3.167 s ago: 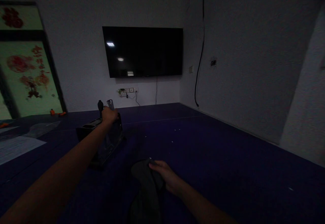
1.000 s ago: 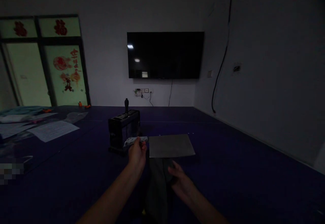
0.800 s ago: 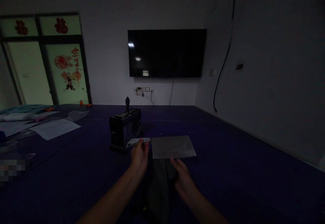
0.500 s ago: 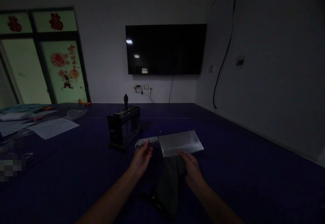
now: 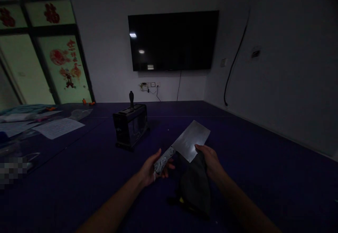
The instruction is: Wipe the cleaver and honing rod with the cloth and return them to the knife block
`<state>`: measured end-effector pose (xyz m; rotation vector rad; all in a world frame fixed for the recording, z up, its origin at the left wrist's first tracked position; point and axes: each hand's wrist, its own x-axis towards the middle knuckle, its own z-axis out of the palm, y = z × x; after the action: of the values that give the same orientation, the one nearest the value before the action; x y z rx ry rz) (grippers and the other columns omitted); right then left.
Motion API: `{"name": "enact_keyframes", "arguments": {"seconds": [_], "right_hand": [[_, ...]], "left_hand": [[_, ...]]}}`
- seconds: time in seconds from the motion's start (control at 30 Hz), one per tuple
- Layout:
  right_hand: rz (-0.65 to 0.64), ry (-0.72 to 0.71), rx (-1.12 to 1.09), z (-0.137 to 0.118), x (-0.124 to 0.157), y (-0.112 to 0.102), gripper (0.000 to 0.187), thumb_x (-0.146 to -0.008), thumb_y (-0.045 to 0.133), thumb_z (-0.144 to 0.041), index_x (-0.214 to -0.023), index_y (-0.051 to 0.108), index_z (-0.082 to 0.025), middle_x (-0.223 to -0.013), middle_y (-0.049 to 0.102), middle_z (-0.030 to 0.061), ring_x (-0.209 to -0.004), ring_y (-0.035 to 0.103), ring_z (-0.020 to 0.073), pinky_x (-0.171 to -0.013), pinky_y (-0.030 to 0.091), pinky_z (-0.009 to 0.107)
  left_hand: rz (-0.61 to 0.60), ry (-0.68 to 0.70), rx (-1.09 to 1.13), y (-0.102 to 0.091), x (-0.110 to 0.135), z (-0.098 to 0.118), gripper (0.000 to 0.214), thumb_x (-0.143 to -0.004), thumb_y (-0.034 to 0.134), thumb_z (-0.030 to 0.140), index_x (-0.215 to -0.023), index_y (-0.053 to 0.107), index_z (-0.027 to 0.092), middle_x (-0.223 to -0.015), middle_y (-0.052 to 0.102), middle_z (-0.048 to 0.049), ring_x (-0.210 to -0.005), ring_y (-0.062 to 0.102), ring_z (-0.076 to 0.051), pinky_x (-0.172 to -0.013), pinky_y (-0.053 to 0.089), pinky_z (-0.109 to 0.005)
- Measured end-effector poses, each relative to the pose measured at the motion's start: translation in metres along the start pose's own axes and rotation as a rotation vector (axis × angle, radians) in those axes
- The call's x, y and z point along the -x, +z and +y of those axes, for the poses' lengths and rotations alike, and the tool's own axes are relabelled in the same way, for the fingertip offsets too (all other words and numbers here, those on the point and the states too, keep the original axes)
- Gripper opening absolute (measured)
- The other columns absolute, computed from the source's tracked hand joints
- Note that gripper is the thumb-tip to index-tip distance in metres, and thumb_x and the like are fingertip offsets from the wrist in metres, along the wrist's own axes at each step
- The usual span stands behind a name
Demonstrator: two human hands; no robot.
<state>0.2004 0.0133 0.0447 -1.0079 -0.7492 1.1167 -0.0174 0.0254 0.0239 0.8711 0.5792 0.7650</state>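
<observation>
A cleaver (image 5: 191,139) with a broad, shiny rectangular blade is held above the purple surface, its blade pointing up and to the right. Its grey-white mottled handle (image 5: 163,159) lies across my left hand (image 5: 150,169), the thumb on the near side and the fingers curled beneath. My right hand (image 5: 211,159) pinches the blade's lower right edge, thumb on top, together with a dark grey cloth (image 5: 195,187). That cloth hangs below the blade and has a small yellow mark near its bottom. The right fingers behind the cloth are hidden.
On the purple surface (image 5: 105,183) stands a black knife block (image 5: 130,125), a dark handle (image 5: 131,98) rising from its top. Written paper sheets (image 5: 59,128) and clear plastic bags (image 5: 80,114) lie at left. A television (image 5: 173,41) hangs on the back wall.
The cleaver has turned from nearly level to slanted, its handle now lower and nearer. My left hand has moved from fingertips on the handle to under it. The cloth has shifted right.
</observation>
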Motion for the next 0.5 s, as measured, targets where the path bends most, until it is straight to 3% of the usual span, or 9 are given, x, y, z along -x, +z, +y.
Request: {"name": "enact_keyframes", "arguments": {"seconds": [0.17,0.5], "right_hand": [[-0.058,0.016,-0.008,-0.0011,0.0018,0.0005,0.014,-0.057,0.072,-0.028,-0.065,0.065,-0.018,-0.055,0.066,-0.0003,-0.047,0.058,0.0152,-0.050,0.047,0.025],[-0.053,-0.023,-0.004,0.0050,0.0012,0.0001,0.017,-0.060,0.073,-0.029,-0.071,0.069,-0.016,-0.060,0.068,0.0020,-0.048,0.060,0.0170,-0.048,0.045,0.027]], "left_hand": [[-0.097,-0.049,-0.075,0.0006,-0.0017,-0.0098,0.060,-0.089,0.032,0.055,-0.094,0.065,0.005,-0.065,0.068,-0.0096,-0.042,0.059,-0.013,-0.036,0.038,-0.019],[-0.040,0.021,-0.233,0.0052,0.0072,-0.0093,0.041,-0.075,0.062,0.047,-0.090,0.066,0.009,-0.055,0.059,-0.0020,-0.040,0.054,-0.010,-0.039,0.037,-0.019]]}}
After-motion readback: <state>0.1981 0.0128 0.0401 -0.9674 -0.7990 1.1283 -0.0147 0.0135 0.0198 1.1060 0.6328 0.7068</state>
